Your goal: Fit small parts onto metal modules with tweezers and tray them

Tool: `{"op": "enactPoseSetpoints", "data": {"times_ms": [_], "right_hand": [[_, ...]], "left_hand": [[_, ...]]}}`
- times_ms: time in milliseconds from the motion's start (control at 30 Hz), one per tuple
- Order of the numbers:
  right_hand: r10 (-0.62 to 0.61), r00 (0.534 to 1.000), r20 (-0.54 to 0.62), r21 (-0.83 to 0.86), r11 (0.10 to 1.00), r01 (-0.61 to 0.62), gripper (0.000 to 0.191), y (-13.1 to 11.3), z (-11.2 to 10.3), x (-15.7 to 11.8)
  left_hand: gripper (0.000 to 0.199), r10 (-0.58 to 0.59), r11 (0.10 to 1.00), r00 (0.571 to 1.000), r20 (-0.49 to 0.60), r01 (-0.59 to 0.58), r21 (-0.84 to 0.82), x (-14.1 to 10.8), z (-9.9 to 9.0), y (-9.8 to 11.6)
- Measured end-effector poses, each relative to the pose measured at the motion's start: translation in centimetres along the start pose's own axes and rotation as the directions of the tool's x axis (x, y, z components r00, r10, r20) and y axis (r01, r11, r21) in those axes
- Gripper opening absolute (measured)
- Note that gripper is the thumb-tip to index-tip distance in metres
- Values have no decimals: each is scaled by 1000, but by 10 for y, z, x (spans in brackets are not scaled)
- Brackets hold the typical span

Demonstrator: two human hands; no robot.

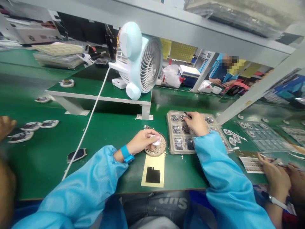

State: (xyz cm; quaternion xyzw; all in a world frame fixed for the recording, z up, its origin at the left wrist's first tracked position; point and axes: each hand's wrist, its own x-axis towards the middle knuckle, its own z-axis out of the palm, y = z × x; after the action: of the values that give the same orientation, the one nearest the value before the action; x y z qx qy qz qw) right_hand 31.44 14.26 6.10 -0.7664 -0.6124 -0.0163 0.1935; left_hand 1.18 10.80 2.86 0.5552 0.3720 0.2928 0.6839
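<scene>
My left hand [144,140], with a blue band at its wrist, is closed on a small white plastic part [155,140]. It is above a round dish [158,152] filled with pale bits. Under the dish's near edge lies a yellow sheet [145,178] with a black cut-out shape [152,175]. My right hand [197,123] pinches a slim black tool [187,115], perhaps tweezers, over a clear compartment tray [169,133]. Small dark parts [178,143] fill several of the tray's compartments, and my hand and sleeve hide some of them.
A pale blue fan [133,60] stands on a raised green shelf [102,95], its white cable [87,127] crossing the bench. Device shells [23,136] lie at left. Co-workers' hands [276,171] are at right, another hand [6,127] at far left. A slanted post [252,86] rises behind the tray.
</scene>
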Motion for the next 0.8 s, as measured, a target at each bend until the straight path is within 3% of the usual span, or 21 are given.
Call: {"op": "enactPoseSetpoints", "data": {"times_ms": [167, 367, 500, 600, 667, 800], "right_hand": [[16, 999, -35, 54, 998, -14, 26, 5, 3, 0], [2, 995, -101, 211, 977, 20, 17, 8, -1, -1], [-17, 990, -142, 363, 929, 68, 29, -5, -11, -9], [-91, 995, -49, 651, 752, 101, 32, -27, -18, -25], [-153, 986, 68, 798, 602, 39, 31, -46, -21, -41], [-288, 922, 257, 841, 538, -67, 28, -74, -20, -69]], "left_hand": [[53, -63, 998, 997, 37, 64, -29, -7, 12, -1], [46, -63, 998, 995, -81, 61, -27, -8, 12, 7], [43, -77, 996, 990, -120, 71, -55, -7, 9, 9], [44, -62, 997, 993, -98, 56, -57, -9, 9, 9], [43, -52, 998, 997, -63, 50, -38, -10, 10, 7], [36, 10, 999, 1000, 0, -10, 34, -11, 13, 2]]}}
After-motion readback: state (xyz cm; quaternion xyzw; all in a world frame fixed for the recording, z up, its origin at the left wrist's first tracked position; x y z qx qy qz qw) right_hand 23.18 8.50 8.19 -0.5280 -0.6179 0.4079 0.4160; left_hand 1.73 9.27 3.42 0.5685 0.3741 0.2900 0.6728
